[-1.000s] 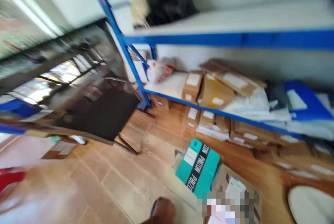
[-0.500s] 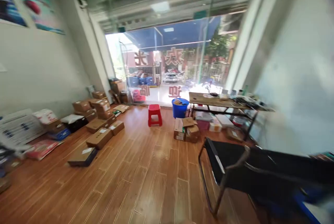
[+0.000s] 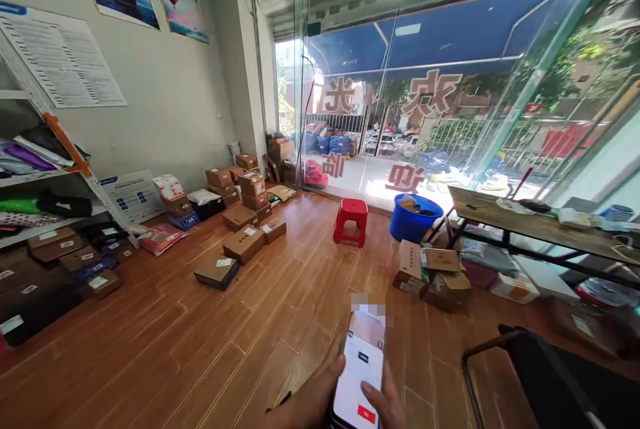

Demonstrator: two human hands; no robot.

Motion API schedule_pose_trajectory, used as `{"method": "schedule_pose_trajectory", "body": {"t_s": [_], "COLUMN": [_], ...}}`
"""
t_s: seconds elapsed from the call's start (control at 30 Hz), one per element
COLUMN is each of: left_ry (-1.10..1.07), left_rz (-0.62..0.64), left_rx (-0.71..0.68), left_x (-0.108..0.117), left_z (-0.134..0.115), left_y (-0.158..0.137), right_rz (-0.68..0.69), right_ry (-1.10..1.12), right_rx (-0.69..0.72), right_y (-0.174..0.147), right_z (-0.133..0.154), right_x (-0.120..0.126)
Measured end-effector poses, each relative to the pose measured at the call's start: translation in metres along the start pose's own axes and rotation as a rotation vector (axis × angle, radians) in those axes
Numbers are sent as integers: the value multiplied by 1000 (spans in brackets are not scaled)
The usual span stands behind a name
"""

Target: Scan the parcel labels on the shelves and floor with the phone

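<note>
A smartphone (image 3: 351,374) with a lit screen stands at the bottom middle of the view, its top end pointing away from me. Along its left edge lies my left hand (image 3: 316,388), closed on it with the thumb at the side. My right hand (image 3: 391,402) grips the opposite edge, and its thumb reaches over the lower part of the screen. The phone's back and most of my fingers are hidden. Small pictures and a red patch show on the screen, too small to read.
Cardboard boxes (image 3: 243,244) lie on the wooden floor at the left, near a shelf rack (image 3: 113,206). Ahead stand a red stool (image 3: 350,216) and a blue bin (image 3: 414,219). A wooden table (image 3: 480,209) and a black chair (image 3: 555,376) are on the right.
My hands and the phone have come into view from below. The camera has turned left, so the room has shifted right and the shelf rack now shows.
</note>
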State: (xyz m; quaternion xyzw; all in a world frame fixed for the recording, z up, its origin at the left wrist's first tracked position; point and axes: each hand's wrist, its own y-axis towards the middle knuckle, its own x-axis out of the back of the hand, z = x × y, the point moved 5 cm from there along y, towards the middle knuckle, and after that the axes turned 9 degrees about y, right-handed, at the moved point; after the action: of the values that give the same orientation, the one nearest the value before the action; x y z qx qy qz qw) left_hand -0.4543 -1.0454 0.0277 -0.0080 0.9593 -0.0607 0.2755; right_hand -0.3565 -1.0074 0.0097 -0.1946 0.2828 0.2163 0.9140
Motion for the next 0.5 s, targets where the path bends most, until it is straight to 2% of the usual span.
{"method": "schedule_pose_trajectory", "body": {"t_s": [0.1,0.23,0.37,0.5], "left_ry": [41,57,-3,-4], "left_rz": [-118,-202,-344,-416], "left_rx": [-36,-5,-22,-24], "left_x": [31,62,88,108], "left_z": [-49,-78,-93,-105], "left_y": [-13,-19,-14,-1], "right_rz": [2,57,111,167], "right_ry": [-1,-48,-55,-113], "right_rx": [-25,-76,-141,-153], "right_y": [35,75,112,145], "right_z": [-4,1,-7,-16], "right_x": [-59,-118,-147,-162]}}
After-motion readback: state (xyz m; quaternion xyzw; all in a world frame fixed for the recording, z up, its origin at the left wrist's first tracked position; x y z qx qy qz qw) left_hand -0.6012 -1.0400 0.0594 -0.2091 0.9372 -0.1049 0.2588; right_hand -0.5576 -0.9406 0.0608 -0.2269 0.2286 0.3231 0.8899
